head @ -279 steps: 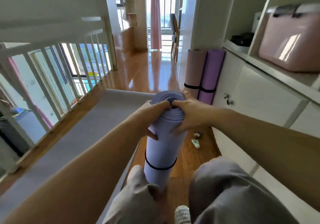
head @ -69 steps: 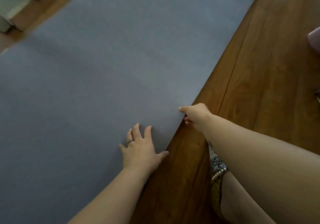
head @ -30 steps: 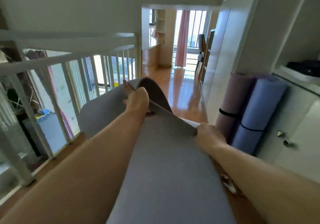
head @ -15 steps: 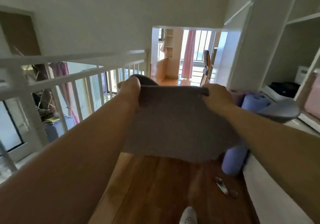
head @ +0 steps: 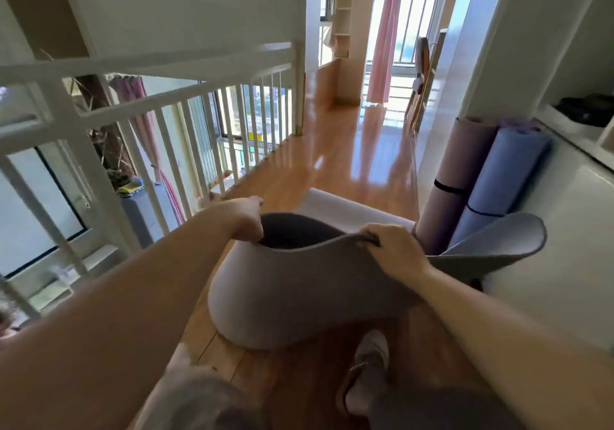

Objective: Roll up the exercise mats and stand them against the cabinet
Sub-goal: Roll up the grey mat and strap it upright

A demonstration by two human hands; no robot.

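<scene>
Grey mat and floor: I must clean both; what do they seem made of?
Grey mat: probably soft foam or rubber, matte; it sags in smooth curves between the left hand and right hand. Floor: looks like wood or laminate planks, glossy; it mirrors the window light.

open floor (head: pixel 349 163) ahead between white railing (head: pixel 186 97) left and rolled mats (head: pixel 465 170) right

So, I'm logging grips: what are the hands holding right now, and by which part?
Both hold the grey mat by its raised upper edge: the left hand near the edge's left end, the right hand farther right along it.
</scene>
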